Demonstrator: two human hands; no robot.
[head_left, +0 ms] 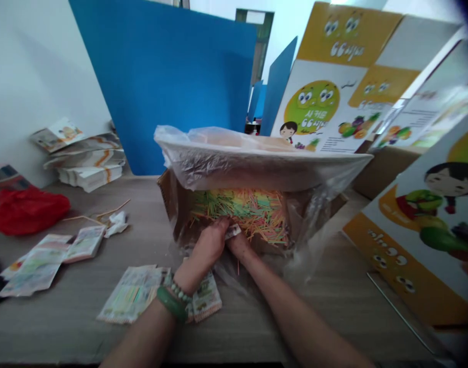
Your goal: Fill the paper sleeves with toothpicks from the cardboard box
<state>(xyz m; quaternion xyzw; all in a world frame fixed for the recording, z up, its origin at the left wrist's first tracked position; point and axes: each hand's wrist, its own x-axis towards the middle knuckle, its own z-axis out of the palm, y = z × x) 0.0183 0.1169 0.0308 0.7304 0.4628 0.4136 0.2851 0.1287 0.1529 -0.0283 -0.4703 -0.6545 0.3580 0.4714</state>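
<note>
An open cardboard box (166, 204) lined with a clear plastic bag (314, 204) holds a heap of thin sticks (252, 207) in orange, green and yellow. At its front edge, my left hand (214, 237) is closed on a small printed packet (232, 231). My right hand (239, 245) is right beside it, behind the packet, its fingers hidden. One thin stick (238, 268) pokes down below my right wrist. Under my left forearm lie flat printed packets (132, 294), with coloured sticks showing through one of them. More of these packets (206, 299) lie just right of my bracelets.
On the left are more printed packets (42, 266), a red plastic bag (28, 209), crumpled white paper (116, 224) and stacked packaging (90, 163). Large printed cartons (318, 117) stand at back right; another carton (421, 240) flanks the table's right. A blue panel (172, 87) rises behind.
</note>
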